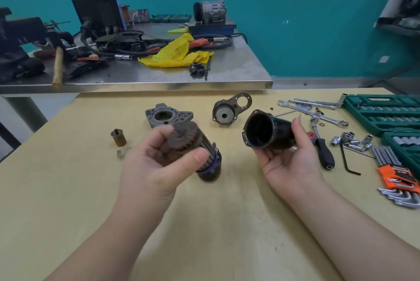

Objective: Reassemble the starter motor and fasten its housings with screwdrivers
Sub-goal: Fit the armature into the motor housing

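Observation:
My left hand (156, 162) grips the armature (193, 144), a brown wound rotor with a purple band near its lower end, tilted above the table. My right hand (288, 155) holds the black tubular motor housing (264, 132), its open mouth turned toward the armature, a small gap between the two. On the wooden table (68, 189) behind them lie the grey front housing (169, 117) and the end cap with gear plate (229, 110). A small brass cylinder (118, 137) stands to the left. A black-handled screwdriver (323, 149) lies right of my right hand.
Wrenches (318, 110), loose sockets (351, 139), hex keys (397, 180) and green socket cases (386, 112) fill the table's right side. A steel bench (227, 71) behind carries a welder, cables, a yellow rag and a compressor.

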Tool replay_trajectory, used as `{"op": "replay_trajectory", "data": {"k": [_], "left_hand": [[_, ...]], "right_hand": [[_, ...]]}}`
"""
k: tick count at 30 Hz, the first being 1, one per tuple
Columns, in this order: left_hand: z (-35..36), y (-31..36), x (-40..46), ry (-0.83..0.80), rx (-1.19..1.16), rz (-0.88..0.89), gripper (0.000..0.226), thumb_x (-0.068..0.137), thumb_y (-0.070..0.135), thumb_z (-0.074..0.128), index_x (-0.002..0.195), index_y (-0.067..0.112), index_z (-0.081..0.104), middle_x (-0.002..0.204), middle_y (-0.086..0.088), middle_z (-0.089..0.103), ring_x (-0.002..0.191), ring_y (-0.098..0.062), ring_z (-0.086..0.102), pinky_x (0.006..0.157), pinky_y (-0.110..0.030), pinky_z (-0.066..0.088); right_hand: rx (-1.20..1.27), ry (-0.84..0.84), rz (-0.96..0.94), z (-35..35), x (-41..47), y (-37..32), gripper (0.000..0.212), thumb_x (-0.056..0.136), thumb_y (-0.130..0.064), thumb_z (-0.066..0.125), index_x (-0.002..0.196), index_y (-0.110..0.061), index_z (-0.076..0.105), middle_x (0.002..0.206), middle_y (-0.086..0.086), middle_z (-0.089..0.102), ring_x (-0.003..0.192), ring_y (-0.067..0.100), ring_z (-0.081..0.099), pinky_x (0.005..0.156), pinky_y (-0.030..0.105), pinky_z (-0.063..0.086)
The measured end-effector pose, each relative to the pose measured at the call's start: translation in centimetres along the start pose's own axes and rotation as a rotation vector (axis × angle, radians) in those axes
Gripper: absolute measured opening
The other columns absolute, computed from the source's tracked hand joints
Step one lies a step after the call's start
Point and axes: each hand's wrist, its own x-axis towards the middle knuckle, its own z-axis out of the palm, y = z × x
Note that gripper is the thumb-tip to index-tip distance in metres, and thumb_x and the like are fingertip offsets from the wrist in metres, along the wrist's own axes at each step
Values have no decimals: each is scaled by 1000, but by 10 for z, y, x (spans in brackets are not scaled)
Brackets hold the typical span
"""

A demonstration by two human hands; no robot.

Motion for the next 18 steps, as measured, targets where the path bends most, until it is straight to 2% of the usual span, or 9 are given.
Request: {"op": "replay_trajectory", "data": {"k": [2, 5, 8, 10, 16, 18], "left_hand": [[-1, -3, -4, -109, 193, -9, 42, 58, 39, 94, 97, 32, 80, 94, 4, 82, 83, -11, 78, 75, -21, 60], [-5, -7, -8, -261, 644, 38, 49, 59, 59, 88, 102, 42, 72, 93, 20, 78, 88, -4, 75, 78, -14, 56], [1, -11, -11, -483, 1200, 87, 52, 69, 74, 71, 108, 40, 64, 98, 21, 67, 97, -3, 63, 82, -28, 54], [8, -16, -14, -567, 1434, 140, 51, 80, 75, 63, 114, 38, 60, 106, 18, 62, 105, -5, 57, 85, -32, 53], [11, -27, -17, -547, 1433, 46, 54, 83, 78, 61, 125, 45, 58, 115, 22, 60, 117, -4, 50, 88, -28, 49], [8, -30, -16, -559, 1382, 5, 64, 78, 82, 64, 131, 47, 56, 120, 25, 59, 120, -2, 49, 93, -27, 48]], "right_hand": [[-49, 9, -18, -1, 1, 0, 69, 86, -45, 79, 143, -10, 61, 125, 19, 76, 110, 36, 77, 78, 50, 66], [-144, 9, -39, -4, 3, 1, 66, 89, -43, 77, 144, -11, 61, 128, 19, 75, 113, 37, 76, 87, 52, 65], [-170, 33, -41, -6, 3, 2, 60, 93, -42, 76, 142, -10, 62, 130, 20, 74, 113, 38, 76, 88, 52, 65], [-166, 40, -38, -7, 2, 2, 59, 94, -41, 76, 142, -10, 62, 131, 21, 73, 113, 38, 76, 89, 52, 65], [-167, 34, -39, -8, 4, 2, 58, 94, -40, 77, 141, -10, 63, 130, 20, 74, 110, 37, 77, 83, 48, 65], [-160, 39, -39, -8, 4, 2, 57, 93, -40, 78, 140, -10, 64, 129, 21, 74, 109, 37, 77, 81, 48, 65]]}}
